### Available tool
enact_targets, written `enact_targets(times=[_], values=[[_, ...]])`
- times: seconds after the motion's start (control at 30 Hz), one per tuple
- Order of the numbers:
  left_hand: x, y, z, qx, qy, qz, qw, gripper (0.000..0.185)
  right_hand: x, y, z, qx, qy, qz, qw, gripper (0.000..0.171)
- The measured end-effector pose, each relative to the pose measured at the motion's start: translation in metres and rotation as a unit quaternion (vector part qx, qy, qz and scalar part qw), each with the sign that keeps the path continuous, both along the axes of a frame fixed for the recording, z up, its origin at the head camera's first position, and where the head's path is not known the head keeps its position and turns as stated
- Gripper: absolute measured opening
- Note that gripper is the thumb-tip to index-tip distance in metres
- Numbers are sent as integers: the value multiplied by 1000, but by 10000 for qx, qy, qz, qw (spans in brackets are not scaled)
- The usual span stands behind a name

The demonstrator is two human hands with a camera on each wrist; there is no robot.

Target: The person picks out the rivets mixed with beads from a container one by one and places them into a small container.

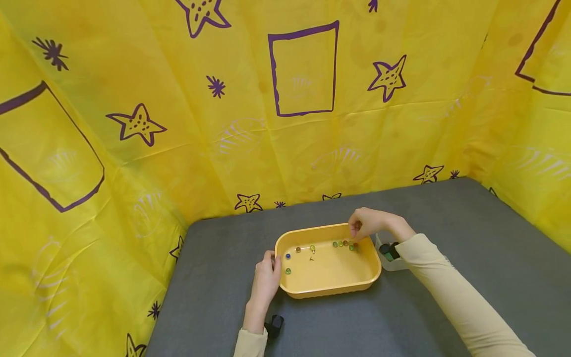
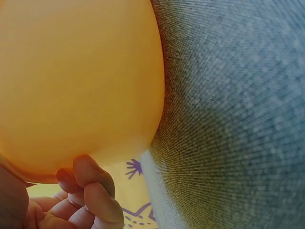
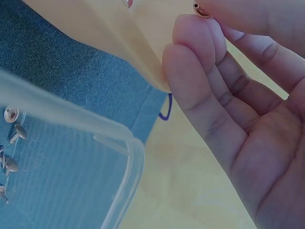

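Observation:
A yellow plastic basin (image 1: pixel 330 270) stands on the grey table. My left hand (image 1: pixel 266 277) grips its left rim, thumb at the edge and fingers curled against the outer wall (image 2: pixel 81 81). Over the far right corner, my right hand (image 1: pixel 368 222) pinches a small round metal stud (image 3: pixel 202 10) between thumb and fingertips; the fingers hide most of it. Below that hand is a row of brown and green glass marbles (image 1: pixel 341 243). Toward the basin's left lie a blue marble (image 1: pixel 287 256), a green marble (image 1: pixel 288 271), a brown marble (image 1: pixel 298 250) and a small metal piece (image 1: pixel 312 259).
A clear plastic container (image 3: pixel 136 148) stands just right of the basin, holding several metal studs (image 3: pixel 19 132) with flat round heads and short stems. Black wrist cameras (image 1: pixel 274 326) sit on both wrists. A yellow patterned cloth (image 1: pixel 303 148) hangs behind the table and at both sides.

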State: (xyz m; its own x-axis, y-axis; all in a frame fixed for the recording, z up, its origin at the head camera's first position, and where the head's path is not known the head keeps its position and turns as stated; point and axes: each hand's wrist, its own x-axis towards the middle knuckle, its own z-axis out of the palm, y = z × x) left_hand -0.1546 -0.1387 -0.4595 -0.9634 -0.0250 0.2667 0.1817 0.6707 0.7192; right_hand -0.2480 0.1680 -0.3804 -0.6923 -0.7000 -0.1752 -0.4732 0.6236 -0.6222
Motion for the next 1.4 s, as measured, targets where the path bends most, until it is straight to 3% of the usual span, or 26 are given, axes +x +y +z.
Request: enact_targets(times=[0.37,0.73,1.03,1.4], values=[[0,0,-1,-23,22,2,10000,14,-2,8,0,35,-44,-79,10000,6],[3,0,-2,130,573,-145,9982,20,1,17,3,86,-20,-147,9999,7],[0,1,0,38,-108,23,9999,15,3,24,4,-3,50,-126,9999,10],[-1,0,-1,30,-200,61,9998,17,4,34,6,-5,31,-195,9998,9]])
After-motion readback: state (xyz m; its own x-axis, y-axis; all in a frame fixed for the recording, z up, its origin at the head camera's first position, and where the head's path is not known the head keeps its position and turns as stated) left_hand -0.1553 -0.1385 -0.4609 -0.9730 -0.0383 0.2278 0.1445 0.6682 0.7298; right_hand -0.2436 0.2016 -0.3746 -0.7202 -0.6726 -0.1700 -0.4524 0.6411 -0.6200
